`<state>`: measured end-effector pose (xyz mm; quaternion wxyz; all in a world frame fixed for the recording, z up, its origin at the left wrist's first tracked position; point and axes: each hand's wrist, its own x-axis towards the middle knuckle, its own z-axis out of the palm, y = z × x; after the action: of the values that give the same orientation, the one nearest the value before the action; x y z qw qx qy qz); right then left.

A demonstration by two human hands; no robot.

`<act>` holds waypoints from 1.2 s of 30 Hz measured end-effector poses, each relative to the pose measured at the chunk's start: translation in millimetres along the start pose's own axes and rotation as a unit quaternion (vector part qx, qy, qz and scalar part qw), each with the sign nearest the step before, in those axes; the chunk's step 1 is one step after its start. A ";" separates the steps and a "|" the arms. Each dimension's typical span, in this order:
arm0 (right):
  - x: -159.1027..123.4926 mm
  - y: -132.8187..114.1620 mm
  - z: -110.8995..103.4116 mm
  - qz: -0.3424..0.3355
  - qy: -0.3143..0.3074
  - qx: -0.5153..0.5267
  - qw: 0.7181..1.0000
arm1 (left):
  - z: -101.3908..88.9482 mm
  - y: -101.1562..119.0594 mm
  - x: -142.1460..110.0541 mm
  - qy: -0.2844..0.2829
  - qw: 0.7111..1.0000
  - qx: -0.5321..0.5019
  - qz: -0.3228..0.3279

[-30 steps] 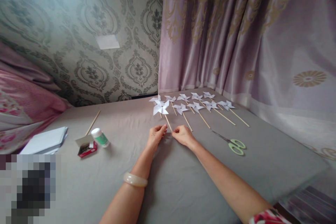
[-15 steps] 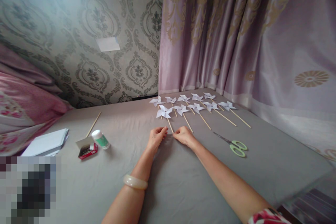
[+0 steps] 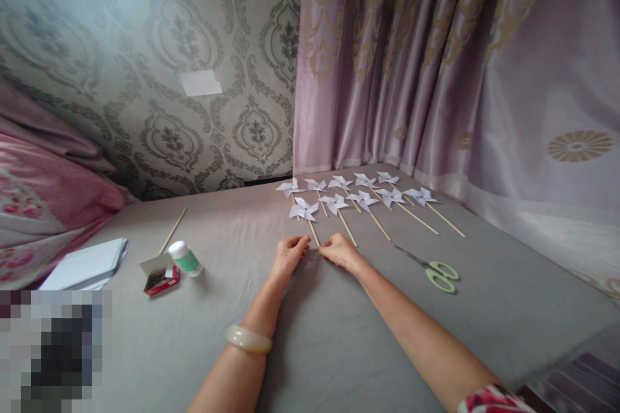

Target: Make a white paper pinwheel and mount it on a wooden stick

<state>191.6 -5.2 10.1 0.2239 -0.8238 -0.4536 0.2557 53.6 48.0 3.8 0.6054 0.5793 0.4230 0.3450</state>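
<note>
My right hand pinches the lower end of a white paper pinwheel's wooden stick, which lies on the grey sheet. Just left of that stick is my left hand, its fingers curled together; whether anything is between them is hidden. A pale bangle circles the left wrist. Beyond the hands, several more white pinwheels lie in two rows with their sticks pointing toward me. Scissors with green handles rest to the right of my right hand, blades closed.
To the left stand a white-and-green bottle and an opened small red box with dark contents. A loose wooden stick lies behind them. White papers are stacked farther left. Curtains hang along the right side.
The view shifts very slightly. Both hands and the pinwheels stay in place.
</note>
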 end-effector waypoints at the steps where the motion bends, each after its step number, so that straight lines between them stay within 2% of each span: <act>1: -0.2 -0.4 -0.3 0.001 0.001 -0.002 1.000 | 0.0 -0.1 0.0 0.000 1.000 -0.001 0.000; 16: -14.5 -9.6 -0.8 -0.020 0.027 -0.052 0.998 | -3.2 -1.3 1.1 -0.004 1.000 0.008 0.014; 24: -27.1 -3.3 -7.4 -0.056 0.030 -0.079 0.995 | -4.1 -3.4 2.2 0.009 1.000 0.012 0.027; 27: -38.4 2.9 -12.8 -0.088 0.018 -0.092 0.992 | -1.6 -3.2 -1.0 0.024 0.999 0.013 0.028; 31: -54.1 14.9 -21.7 -0.161 -0.028 -0.100 0.982 | -2.7 0.8 -11.0 0.029 0.999 0.026 0.023; 33: -59.3 22.9 -25.7 -0.196 -0.048 -0.099 0.974 | -9.5 2.8 -19.8 0.034 0.999 0.036 0.018; 36: -64.1 36.3 -29.6 -0.278 -0.069 -0.077 0.955 | -31.1 5.1 -40.1 0.029 0.995 0.089 0.019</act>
<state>203.7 -82.3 25.1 0.1902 -0.6608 -0.6970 0.2036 9.4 24.8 14.2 0.5317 0.6287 0.4585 0.3344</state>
